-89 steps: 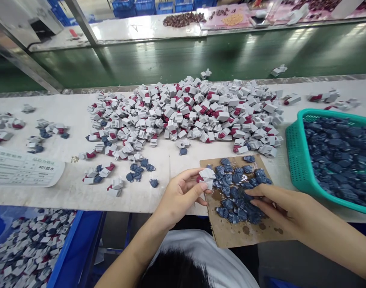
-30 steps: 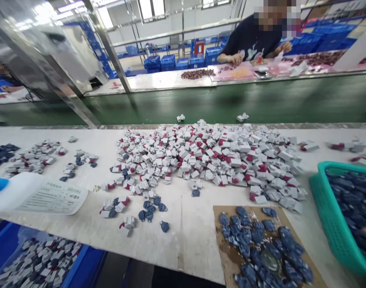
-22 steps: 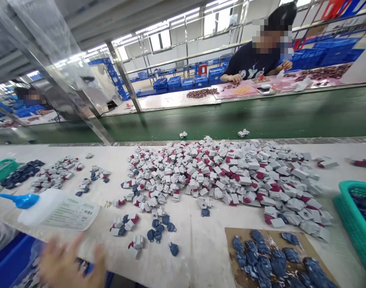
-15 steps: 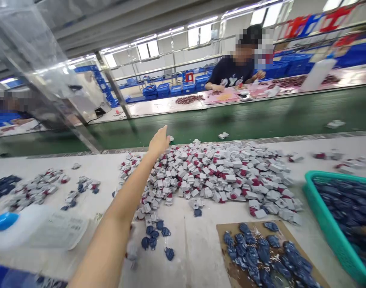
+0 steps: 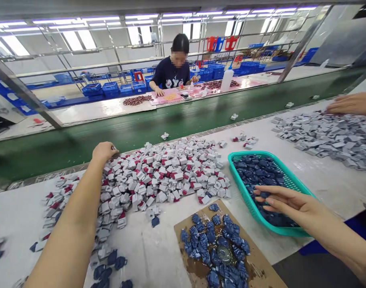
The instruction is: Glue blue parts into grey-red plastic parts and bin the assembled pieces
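Beyond your white-covered bench (image 5: 165,250) runs a smooth green conveyor belt (image 5: 201,114), and your left hand (image 5: 103,152) is at the far edge of the heap of grey-and-maroon plastic blocks (image 5: 159,172), though I can't tell whether its fingers grip one. A nudge there could spill blocks onto the belt, and a loose pinch could drop the small dark-blue plastic piece (image 5: 264,195) your right hand (image 5: 300,204) seems to grasp over the perforated teal plastic basket (image 5: 286,231). The blocks look hard-edged; ridged dark-blue pieces (image 5: 202,244) glisten on stained brown cardboard (image 5: 261,260).
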The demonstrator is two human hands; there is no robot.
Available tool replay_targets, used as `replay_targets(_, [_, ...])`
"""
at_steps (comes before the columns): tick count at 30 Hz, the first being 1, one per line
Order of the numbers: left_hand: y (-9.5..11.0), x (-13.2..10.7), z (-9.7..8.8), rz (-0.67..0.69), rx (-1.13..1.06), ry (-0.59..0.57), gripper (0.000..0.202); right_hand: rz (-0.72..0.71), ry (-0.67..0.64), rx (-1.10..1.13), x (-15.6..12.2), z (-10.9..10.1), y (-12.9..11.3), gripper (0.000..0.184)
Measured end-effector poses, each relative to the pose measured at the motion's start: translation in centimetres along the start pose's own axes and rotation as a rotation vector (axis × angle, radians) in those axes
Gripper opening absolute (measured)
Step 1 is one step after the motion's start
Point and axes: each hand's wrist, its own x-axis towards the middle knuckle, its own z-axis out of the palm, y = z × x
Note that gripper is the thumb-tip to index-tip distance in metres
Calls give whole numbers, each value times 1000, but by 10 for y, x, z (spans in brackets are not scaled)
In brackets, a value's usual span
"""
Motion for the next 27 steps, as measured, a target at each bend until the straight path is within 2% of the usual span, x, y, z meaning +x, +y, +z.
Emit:
replay_targets(4, [1,-33,-12,14,-46,185,38,175,-301,232,-5,-5,-16,34])
replay_targets(7, [6,-67,-24,72,-97,270,46,136,-514,112,-12,-1,-28,41])
replay_targets(11, [17,-120,-28,123,-505,374,53,38,-758,57,-27,16,-34,41])
replay_targets(14, [25,-164,-22,108,-738,379,46,132,-866,209,-38,25,-30,40])
replay_targets(16, [28,-194,-14,87,-898,325,38,157,-906,266,-42,28,-26,38])
replay_targets(17, [29,-209,-10,73,-992,287,34,110,-906,249,-43,29,-25,38])
replay_targets(20, [31,-255,5,25,-1182,161,30,-151,-830,76,-43,31,-26,33])
replay_targets(22, [34,-286,19,-17,-1258,96,32,-259,-775,-3,-43,31,-29,31])
replay_targets(27, [55,-348,68,-176,-1531,-42,44,-240,-698,-79,-42,28,-36,30])
